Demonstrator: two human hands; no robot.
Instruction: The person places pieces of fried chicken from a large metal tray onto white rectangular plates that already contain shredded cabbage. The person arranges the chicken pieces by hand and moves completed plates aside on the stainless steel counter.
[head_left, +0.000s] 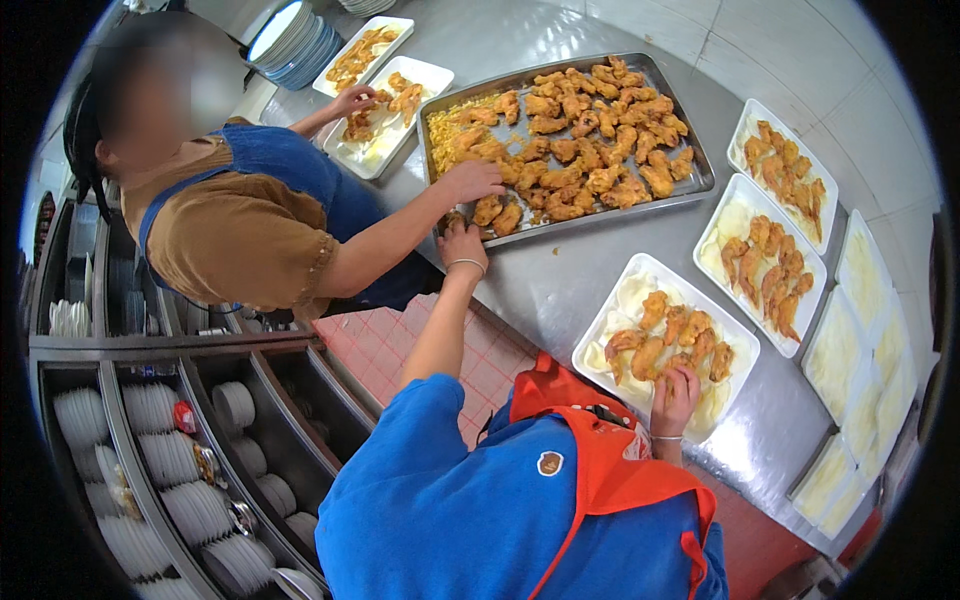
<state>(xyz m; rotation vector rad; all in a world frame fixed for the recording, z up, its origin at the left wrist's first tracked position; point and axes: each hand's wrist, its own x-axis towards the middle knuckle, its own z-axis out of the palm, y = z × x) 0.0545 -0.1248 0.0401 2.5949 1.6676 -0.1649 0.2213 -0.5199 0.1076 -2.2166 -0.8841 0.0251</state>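
My left hand (462, 247) reaches to the near left corner of a large metal tray (577, 226). Its fingers are at a darker fried piece (453, 218); whether they grip it is unclear. Fried chicken pieces (592, 150) cover much of the tray, and yellow crumbs (448, 141) lie at its left end. Close to my body, my right hand (677, 391) is over the near edge of a white rectangular dish (742, 369). Its fingertips touch the fried chicken pieces (673, 324) there, which rest on pale, chip-like slices (637, 291). Any piece between those fingers is hidden.
A co-worker (247, 217) stands at left, one hand (471, 182) over the metal tray, the other (352, 100) at a white dish (375, 161). Two filled dishes (731, 259) and several with only pale contents (834, 345) line the right. Stacked plates (294, 49) stand far left; shelves (187, 341) hold crockery.
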